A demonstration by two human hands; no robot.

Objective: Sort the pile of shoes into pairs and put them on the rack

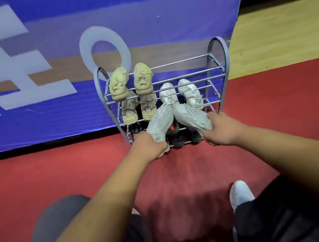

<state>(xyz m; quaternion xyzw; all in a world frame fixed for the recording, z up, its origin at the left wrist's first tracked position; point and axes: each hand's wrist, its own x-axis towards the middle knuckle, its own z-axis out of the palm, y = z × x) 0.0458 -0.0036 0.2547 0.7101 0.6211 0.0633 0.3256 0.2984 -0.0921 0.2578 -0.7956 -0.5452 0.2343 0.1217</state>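
Observation:
A grey metal shoe rack [219,60] with several tiers stands against a blue banner. My left hand [149,147] grips the heel of a pale grey sneaker [159,122], and my right hand [222,128] grips the heel of its matching sneaker [190,117]. Both toes point in at the rack's right side, over a lower tier. On the top tier sits a pale yellow pair [129,80]. Below it are a beige pair [140,108] and a white pair [180,93]. Dark shoes [183,138] lie on the bottom tier, partly hidden.
The blue banner [46,112] with white lettering runs behind the rack. Red carpet [62,169] covers the floor in front, and wooden flooring [283,36] lies to the right. My knees and one white shoe on my foot [239,193] are at the bottom.

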